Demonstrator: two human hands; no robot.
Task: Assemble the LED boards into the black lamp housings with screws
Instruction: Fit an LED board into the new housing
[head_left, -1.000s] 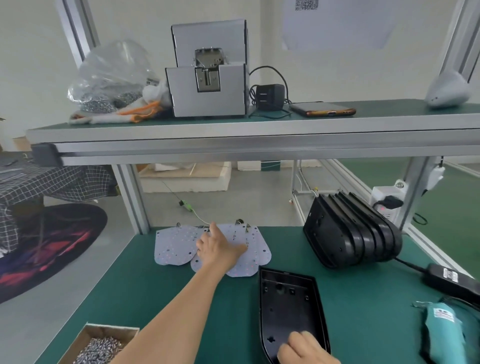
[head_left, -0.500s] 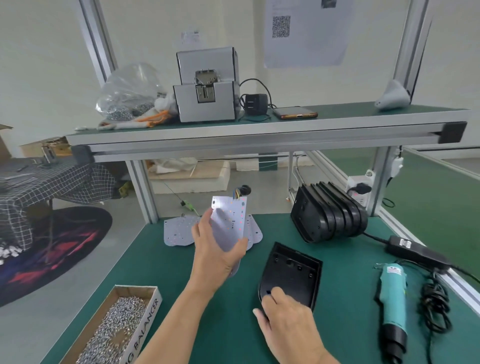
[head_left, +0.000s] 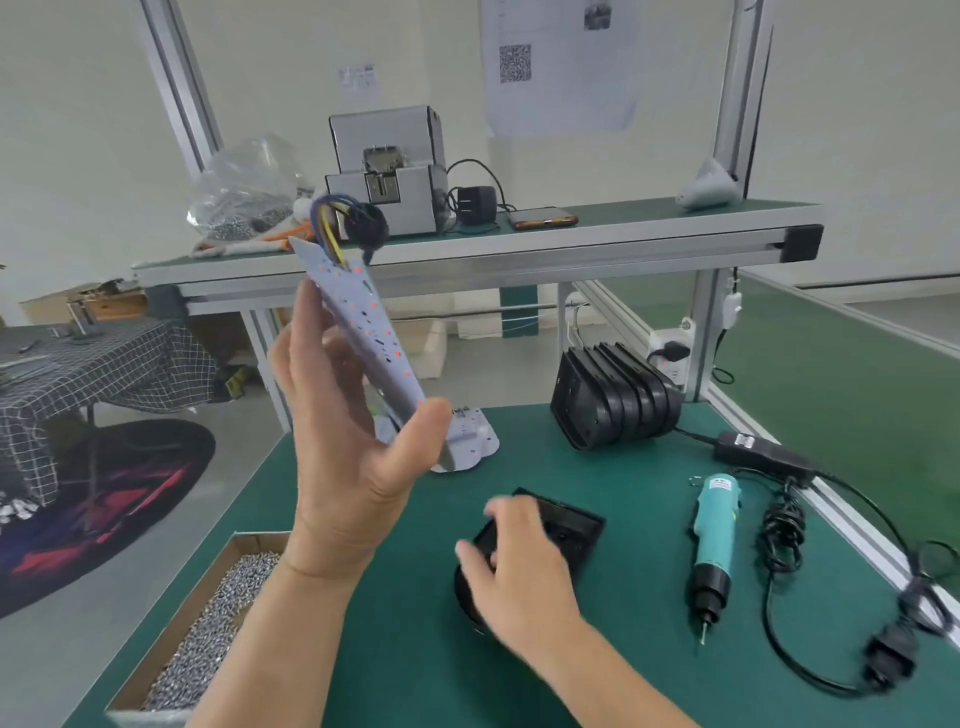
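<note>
Your left hand (head_left: 343, 457) holds one LED board (head_left: 363, 332) up off the bench, thumb on the lower edge, fingers (head_left: 306, 338) behind the back face; clamped on the board, which tilts w/ its top leaning left. Coloured wires and a black connector (head_left: 363, 223) hang off the board's top end, above your fingertips. Your right hand (head_left: 514, 566) lies on a black lamp housing (head_left: 571, 525) flat on the green bench (head_left: 623, 649); fingers spread over its near end, motion-blurred, so can't tell if they actually grip it. More LED boards (head_left: 470, 436) lie on the bench just beyond your left thumb. Stack of black housings (head_left: 613, 400) stands well beyond your right fingers, far side. Teal electric screwdriver (head_left: 714, 535) lies to the right of your right hand, apart from it. Box of screws (head_left: 208, 629) sits below-left of your left wrist.
</note>
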